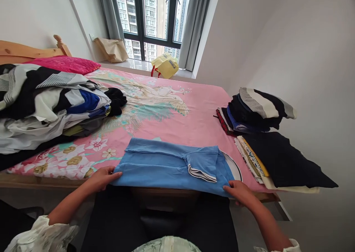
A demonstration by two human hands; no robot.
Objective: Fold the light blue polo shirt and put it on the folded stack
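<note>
A light blue T-shirt (158, 172) lies partly folded along the front edge of the bed, its long side toward me. One short sleeve with a striped cuff is laid back over the body, and the collar faces right. My left hand (101, 179) pinches the near left corner, at the hem end. At the other end, my right hand (240, 193) grips the near edge close to the collar, thumb on top. Between the two hands the near edge hangs slightly past the mattress.
A loose heap of clothes (52, 100) covers the bed's left side, near a magenta pillow (66, 64). Folded clothes (255, 109) are stacked at right, with more folded pieces (288, 159) nearer me. A yellow bag (165, 65) and a paper bag (112, 49) stand by the window.
</note>
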